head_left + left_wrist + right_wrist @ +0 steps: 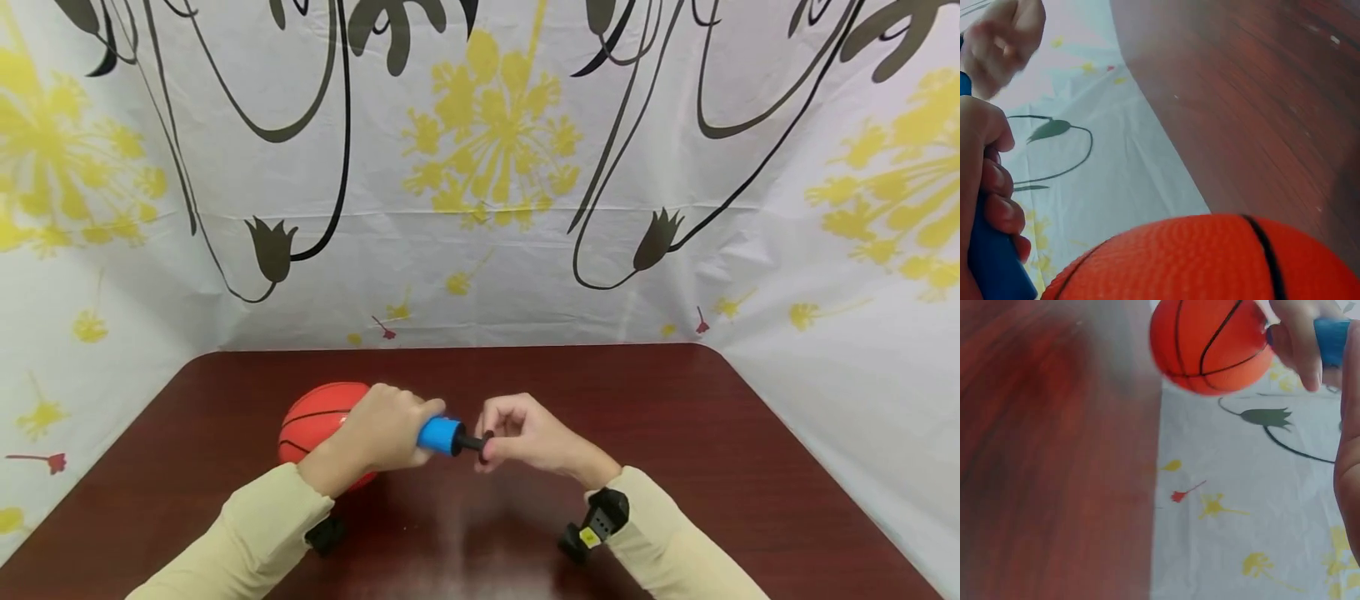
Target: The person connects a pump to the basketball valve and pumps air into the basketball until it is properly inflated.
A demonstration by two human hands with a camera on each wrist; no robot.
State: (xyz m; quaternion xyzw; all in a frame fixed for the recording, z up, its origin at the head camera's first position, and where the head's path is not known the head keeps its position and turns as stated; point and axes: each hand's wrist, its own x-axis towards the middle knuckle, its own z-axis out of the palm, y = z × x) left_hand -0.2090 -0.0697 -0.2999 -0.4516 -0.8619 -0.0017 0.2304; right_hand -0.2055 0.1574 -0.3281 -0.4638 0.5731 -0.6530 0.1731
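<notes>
My left hand [384, 427] wraps round the blue barrel of a small hand pump [438, 435], fingers curled over it in the left wrist view too. From the barrel's right end comes a black rod with a black handle [486, 445], which my right hand [534, 435] pinches between thumb and fingers. An orange toy basketball [309, 417] with black lines sits just behind and left of the left hand, partly covered by it. In the right wrist view the pump's other end points at the ball [1210, 347], close against its side.
A dark red-brown table [645, 400] lies under both hands. White cloth [480, 292] printed with yellow flowers and dark stems hangs behind and at both sides. Dark devices are strapped on both wrists, one a wrist camera [600, 521].
</notes>
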